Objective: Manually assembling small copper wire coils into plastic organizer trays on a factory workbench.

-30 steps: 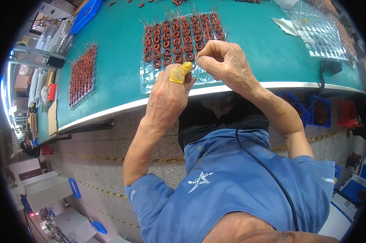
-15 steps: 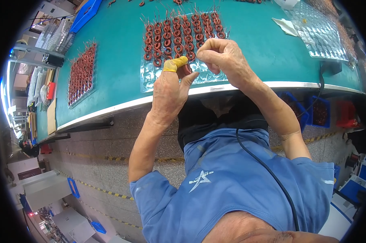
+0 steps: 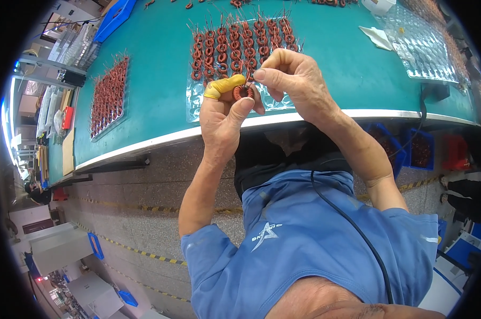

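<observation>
My left hand [image 3: 224,111], with a yellow finger cot on its index finger, grips a copper-wound toroid coil [image 3: 243,93] between thumb and fingers. The coil's ring faces up, and its wire ends rise toward my other hand. My right hand [image 3: 296,77] is closed in a pinch at these wire ends, just right of the coil; the wire between its fingertips is partly hidden. Beyond both hands, a clear plastic tray [image 3: 194,109] holds rows of similar red-brown coils [image 3: 235,45] with upright wire ends. Its near pockets show no coils.
Another filled coil tray [image 3: 108,98] stands at the left on the green table [image 3: 155,69]. Clear stacked trays [image 3: 421,48] and a white cloth [image 3: 377,37] lie at the right. A blue bin [image 3: 114,21] is at the far left. The white table edge [image 3: 160,139] runs before me.
My left hand has turned, bringing the coil's ring face into view. My right hand has moved slightly left, closer to the coil and its wire ends.
</observation>
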Demonstrator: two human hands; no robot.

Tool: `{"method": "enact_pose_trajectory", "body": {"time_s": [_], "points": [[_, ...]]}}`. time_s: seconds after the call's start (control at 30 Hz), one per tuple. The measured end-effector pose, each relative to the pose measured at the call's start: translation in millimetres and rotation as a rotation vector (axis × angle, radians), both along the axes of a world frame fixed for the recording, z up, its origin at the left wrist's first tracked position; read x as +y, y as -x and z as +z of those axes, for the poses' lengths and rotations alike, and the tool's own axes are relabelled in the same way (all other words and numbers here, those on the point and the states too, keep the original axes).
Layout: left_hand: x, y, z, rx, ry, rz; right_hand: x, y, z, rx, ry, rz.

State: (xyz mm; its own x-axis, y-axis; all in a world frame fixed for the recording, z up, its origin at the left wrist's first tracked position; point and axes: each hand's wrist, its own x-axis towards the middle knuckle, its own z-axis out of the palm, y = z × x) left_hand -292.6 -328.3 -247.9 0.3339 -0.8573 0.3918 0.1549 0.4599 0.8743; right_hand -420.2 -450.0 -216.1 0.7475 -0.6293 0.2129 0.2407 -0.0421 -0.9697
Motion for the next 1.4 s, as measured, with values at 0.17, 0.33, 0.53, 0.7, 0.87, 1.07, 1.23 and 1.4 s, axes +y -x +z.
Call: {"method": "enact_pose_trajectory", "body": {"time_s": [0.17, 0.33, 0.53, 0.7, 0.87, 1.07, 1.23, 1.4], "points": [[5, 1, -3, -0.008, 0.046, -0.044, -3, -2, 0, 0.033, 0.022, 0.069], [9, 4, -6, 0.022, 0.128, -0.032, -2, -4, 2, 0.015, -0.014, 0.167], [11, 1, -3, -0.005, -0.039, -0.035, 1, -7, -5, 0.012, -0.045, 0.245], [16, -2, -13, 0.048, -0.120, -0.066, -1, -17, -16, 0.065, 0.101, 0.193], [30, -39, -29, -0.459, -0.100, 0.424, -24, -42, -8, 0.176, 0.309, 0.061], [67, -11, -73, -0.934, -0.065, 0.193, -41, -93, -10, 0.219, 0.457, 0.062], [71, 16, -157, -1.138, -0.437, -0.073, -41, -125, -16, 0.234, 0.481, 0.152], [70, 20, -189, -1.099, -0.395, -0.033, -28, -149, -34, 0.272, 0.475, 0.206]]}}
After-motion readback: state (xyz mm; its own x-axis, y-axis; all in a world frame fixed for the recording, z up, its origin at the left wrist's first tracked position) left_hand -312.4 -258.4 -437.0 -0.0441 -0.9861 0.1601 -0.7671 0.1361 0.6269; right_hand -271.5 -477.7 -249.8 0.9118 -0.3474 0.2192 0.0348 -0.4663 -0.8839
